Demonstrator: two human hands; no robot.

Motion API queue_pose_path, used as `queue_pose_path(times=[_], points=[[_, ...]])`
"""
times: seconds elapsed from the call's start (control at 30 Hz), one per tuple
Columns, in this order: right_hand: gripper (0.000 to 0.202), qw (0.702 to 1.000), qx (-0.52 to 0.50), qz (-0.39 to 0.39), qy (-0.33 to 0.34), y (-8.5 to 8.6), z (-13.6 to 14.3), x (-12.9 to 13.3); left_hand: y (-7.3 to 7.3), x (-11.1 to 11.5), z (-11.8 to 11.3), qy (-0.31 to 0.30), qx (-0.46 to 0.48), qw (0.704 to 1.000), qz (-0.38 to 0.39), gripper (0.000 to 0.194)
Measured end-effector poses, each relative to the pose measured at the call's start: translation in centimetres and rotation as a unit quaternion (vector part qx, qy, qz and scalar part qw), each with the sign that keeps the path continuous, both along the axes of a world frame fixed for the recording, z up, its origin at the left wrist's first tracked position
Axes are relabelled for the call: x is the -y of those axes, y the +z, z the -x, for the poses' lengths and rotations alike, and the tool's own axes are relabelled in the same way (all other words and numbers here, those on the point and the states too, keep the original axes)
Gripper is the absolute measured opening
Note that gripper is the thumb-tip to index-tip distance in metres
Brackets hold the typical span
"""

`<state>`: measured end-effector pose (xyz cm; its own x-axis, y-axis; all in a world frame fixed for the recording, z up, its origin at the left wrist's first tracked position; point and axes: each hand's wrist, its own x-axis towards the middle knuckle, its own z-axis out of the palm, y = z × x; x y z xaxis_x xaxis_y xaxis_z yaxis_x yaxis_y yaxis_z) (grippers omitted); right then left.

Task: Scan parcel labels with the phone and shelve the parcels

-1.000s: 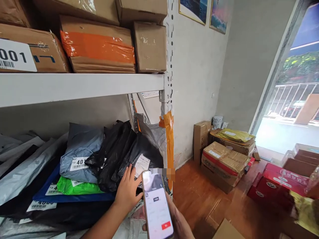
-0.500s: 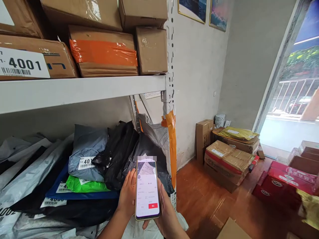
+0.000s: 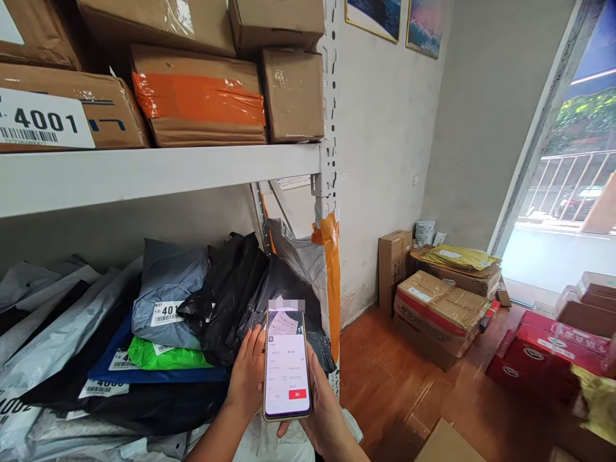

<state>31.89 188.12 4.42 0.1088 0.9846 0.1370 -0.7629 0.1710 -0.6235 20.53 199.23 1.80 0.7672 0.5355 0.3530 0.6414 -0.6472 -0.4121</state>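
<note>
The phone is upright between the hands, in front of the black bag at the right end of the lower shelf level. The right hand grips it, thumb along its right edge and a fingertip showing below it. The left hand is at its left edge, fingers nearly straight and close together; whether they grip the phone or press the bag, I cannot tell. The screen shows a pale label above a form with a red button, so the step in hand looks like checking an entry against a label. Pressing that button would call for a steady phone and a free thumb or finger; neither thumb is on it.
</note>
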Motion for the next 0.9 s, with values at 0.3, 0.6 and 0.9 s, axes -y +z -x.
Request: queue_pose_path(times=[0.3, 0.6, 0.9], points=[[0.087, 1.0, -0.01, 0.017, 0.004, 0.8, -0.3, 0.8, -1.4, -0.7, -0.2, -0.051, 0.106, 0.982, -0.15, 0.049], [0.083, 0.998, -0.045, 0.04, 0.017, 0.4, -0.3, -0.7, -2.0, -1.2, 0.0, -0.036, 0.094, 0.975, -0.2, 0.045], [0.066, 0.999, -0.034, 0.008, -0.028, 1.5, -0.6, -1.5, -1.7, -1.1, 0.1, -0.038, 0.096, 0.979, -0.175, 0.042]])
